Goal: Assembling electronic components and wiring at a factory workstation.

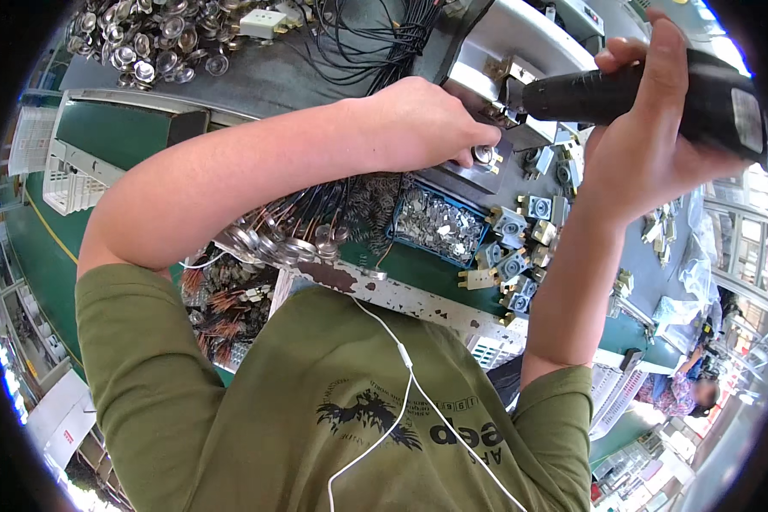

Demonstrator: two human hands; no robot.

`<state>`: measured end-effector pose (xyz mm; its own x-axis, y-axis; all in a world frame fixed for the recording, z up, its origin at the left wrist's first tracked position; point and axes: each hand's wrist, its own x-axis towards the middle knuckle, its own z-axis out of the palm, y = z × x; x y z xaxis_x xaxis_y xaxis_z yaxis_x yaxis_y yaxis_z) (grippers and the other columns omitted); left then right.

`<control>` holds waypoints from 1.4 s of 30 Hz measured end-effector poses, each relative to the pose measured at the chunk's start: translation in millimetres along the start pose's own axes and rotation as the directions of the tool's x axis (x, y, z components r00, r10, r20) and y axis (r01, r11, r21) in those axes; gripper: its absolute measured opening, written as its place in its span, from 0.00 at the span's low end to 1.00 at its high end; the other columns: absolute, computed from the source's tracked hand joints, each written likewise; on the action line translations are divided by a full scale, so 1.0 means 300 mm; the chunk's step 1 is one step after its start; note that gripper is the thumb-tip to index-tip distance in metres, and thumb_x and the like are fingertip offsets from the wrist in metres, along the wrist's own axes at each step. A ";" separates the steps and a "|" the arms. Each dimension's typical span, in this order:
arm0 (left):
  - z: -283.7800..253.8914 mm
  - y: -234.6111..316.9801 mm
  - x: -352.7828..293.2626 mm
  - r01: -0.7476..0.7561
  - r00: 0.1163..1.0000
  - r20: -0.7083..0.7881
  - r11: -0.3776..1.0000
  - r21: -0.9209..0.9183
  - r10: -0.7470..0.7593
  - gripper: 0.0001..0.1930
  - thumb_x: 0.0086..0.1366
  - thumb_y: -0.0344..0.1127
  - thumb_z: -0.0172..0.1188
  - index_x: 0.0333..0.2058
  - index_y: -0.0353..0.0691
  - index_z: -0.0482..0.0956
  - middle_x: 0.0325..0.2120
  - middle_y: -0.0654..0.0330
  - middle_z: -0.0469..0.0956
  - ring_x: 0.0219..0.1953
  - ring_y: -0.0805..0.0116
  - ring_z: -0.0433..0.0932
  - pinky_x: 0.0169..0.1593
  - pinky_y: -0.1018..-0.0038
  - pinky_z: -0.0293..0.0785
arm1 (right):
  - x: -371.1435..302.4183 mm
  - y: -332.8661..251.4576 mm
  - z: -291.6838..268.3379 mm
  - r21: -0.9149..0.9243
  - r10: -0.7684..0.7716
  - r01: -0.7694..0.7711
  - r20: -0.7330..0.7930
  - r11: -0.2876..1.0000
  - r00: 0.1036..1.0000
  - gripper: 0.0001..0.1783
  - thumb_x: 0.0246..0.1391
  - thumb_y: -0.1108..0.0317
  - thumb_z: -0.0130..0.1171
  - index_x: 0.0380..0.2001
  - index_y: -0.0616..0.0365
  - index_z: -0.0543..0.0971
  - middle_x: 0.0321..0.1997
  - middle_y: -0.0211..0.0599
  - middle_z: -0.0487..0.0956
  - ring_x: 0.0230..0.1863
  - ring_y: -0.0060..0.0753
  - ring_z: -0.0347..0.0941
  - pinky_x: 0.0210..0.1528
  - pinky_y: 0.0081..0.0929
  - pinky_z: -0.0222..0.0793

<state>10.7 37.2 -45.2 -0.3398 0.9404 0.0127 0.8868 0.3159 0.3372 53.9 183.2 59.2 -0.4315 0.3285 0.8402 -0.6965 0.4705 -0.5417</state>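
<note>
The small round metal part (484, 154) sits on the grey fixture plate (465, 175) at upper centre of the frame, pinched under the fingertips of the left hand (422, 124). The right hand (648, 141) is clamped around a black power screwdriver (657, 94) at upper right, its tip pointing left toward the fixture but seemingly not yet on the part. Judging by this, the piece is seated and the driving is not yet done. A blue tray (439, 224) of small silver pieces lies just below the plate, and a cluster of grey and brass blocks (512, 247) sits to its right. A heap of shiny metal discs (149, 38) fills the upper left, with wired discs (282, 239) bunched below the left forearm, so plenty looks left to work through.
</note>
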 end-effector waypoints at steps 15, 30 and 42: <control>0.045 -0.016 -0.023 -0.051 0.991 -0.126 0.999 -0.001 0.050 0.19 0.65 0.45 0.63 0.55 0.55 0.80 0.28 0.61 0.83 0.36 0.57 0.84 0.36 0.63 0.80 | -0.009 0.034 -0.053 0.042 0.114 -0.117 0.074 0.992 0.991 0.12 0.62 0.73 0.63 0.46 0.67 0.76 0.37 0.43 0.84 0.21 0.25 0.76 0.24 0.22 0.72; -0.014 0.017 -0.005 0.101 0.995 0.016 0.995 -0.014 -0.101 0.17 0.67 0.49 0.62 0.52 0.55 0.78 0.37 0.59 0.85 0.43 0.55 0.84 0.44 0.58 0.81 | -0.110 0.054 -0.142 0.174 0.147 -0.170 0.136 0.970 0.980 0.08 0.61 0.80 0.61 0.41 0.74 0.74 0.32 0.57 0.82 0.22 0.36 0.79 0.25 0.31 0.78; -0.080 0.022 0.002 0.052 0.986 0.160 0.997 -0.065 -0.041 0.16 0.71 0.48 0.56 0.48 0.44 0.71 0.32 0.49 0.83 0.39 0.44 0.83 0.40 0.50 0.76 | -0.153 0.131 -0.185 0.038 0.077 -0.083 0.153 0.996 0.985 0.08 0.61 0.80 0.61 0.41 0.73 0.77 0.31 0.52 0.83 0.22 0.36 0.79 0.27 0.29 0.77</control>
<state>9.0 36.9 -20.4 -0.3209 0.9348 -0.1522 0.8459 0.3552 0.3979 78.0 232.0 -2.1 -0.5662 0.2348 0.7902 -0.6793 0.4102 -0.6086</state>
